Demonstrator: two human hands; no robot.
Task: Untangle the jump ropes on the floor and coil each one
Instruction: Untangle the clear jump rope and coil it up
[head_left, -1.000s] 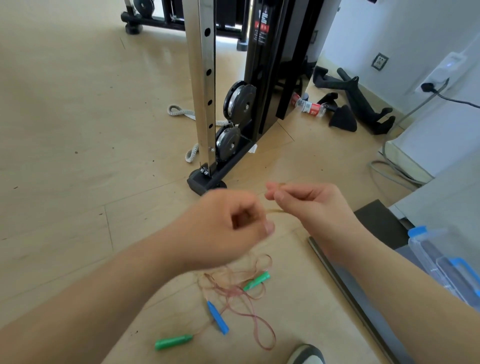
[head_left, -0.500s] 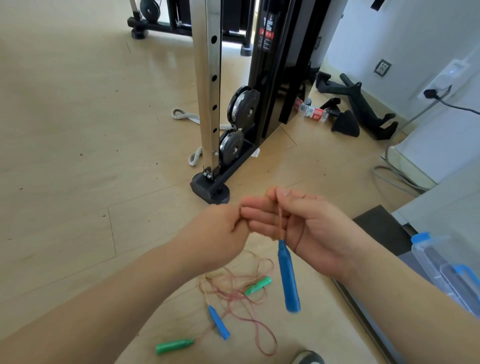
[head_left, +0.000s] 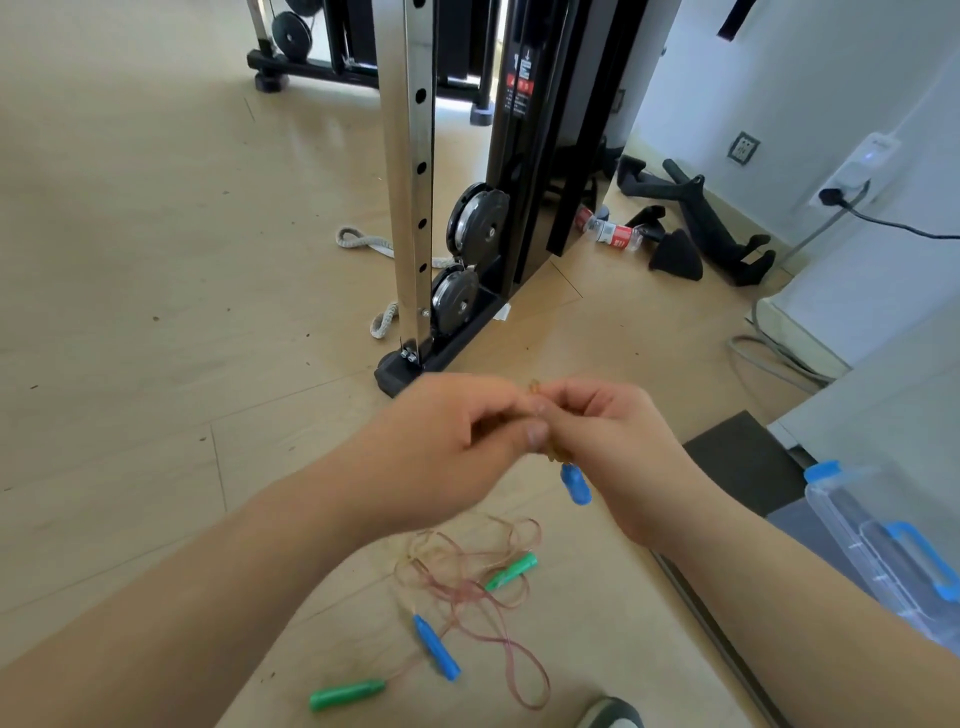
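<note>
1. Hands meet above the floor: the left hand (head_left: 457, 441) and the right hand (head_left: 613, 441) each curl their fingers and pinch the held rope (head_left: 535, 391), its blue handle (head_left: 575, 483) dangling just beneath.
2. A hard pull would probably drag the floor tangle (head_left: 467, 582) and cinch its loops around the green handle (head_left: 511, 570) and the second blue handle (head_left: 436, 647).
3. Fingers hide the gathered turns, so the coil's neatness cannot be judged; blur leaves any link between held rope and tangle unclear.
</note>
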